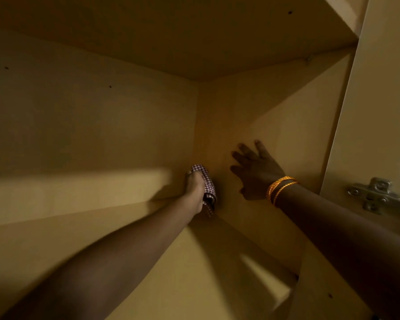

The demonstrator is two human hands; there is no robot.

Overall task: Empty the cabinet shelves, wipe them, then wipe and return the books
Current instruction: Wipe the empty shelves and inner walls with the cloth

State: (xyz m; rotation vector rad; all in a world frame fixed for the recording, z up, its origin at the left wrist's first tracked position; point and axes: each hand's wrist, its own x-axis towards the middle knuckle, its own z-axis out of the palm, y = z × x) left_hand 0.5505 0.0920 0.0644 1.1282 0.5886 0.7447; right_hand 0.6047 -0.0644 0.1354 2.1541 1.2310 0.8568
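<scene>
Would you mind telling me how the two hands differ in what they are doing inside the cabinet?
The left hand grips a checked cloth at the back corner; the right hand holds nothing. The left hand's fingers are curled, while the right hand's are spread flat against the side wall. Only the right wrist wears orange bangles. Both reach deep into the same shelf.

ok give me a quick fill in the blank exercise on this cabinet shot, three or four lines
1. The left hand grips a red-and-white ____ cloth in the back corner of the yellow wooden shelf.
2. The right hand lies with fingers ____ against the cabinet's side wall.
3. Two orange bangles circle the ____ wrist.
4. A metal ____ sits at the right edge.

Missing words: checked; spread; right; hinge
</scene>
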